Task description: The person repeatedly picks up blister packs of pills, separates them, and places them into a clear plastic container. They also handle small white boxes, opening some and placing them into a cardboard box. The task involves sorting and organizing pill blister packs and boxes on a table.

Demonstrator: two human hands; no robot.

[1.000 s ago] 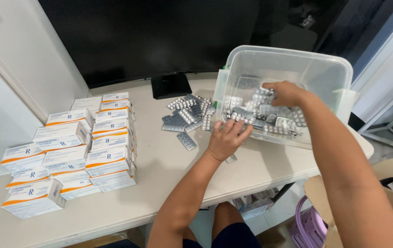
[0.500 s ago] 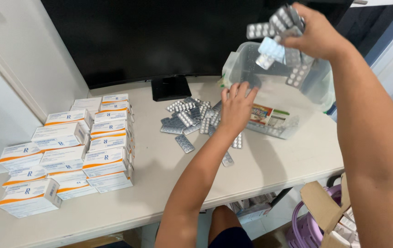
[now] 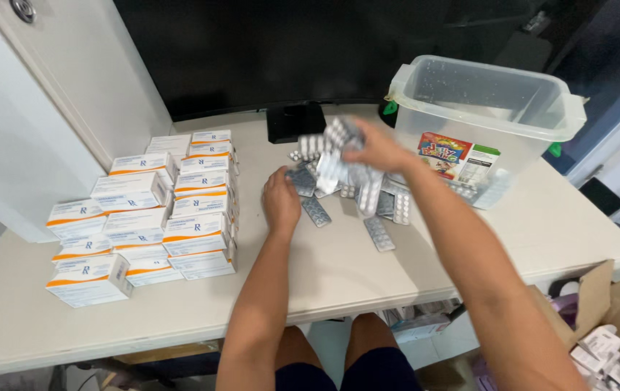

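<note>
Ahead of you, stacks of white-and-orange medicine boxes (image 3: pixel 147 213) are sitting on the left of the desk (image 3: pixel 339 271), a dark monitor (image 3: pixel 310 51) is standing behind, and a cardboard box (image 3: pixel 614 318) is lying lower right.

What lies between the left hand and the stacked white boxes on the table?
Bare tabletop in the head view: nothing sits between the left hand and the white boxes.

Blister packs (image 3: pixel 335 156) in right hand (image 3: pixel 375 148) motion-blurred, count unclear; monitor (image 3: pixel 310 51) cut by top edge; cardboard box (image 3: pixel 614 318) cut at right edge
</note>
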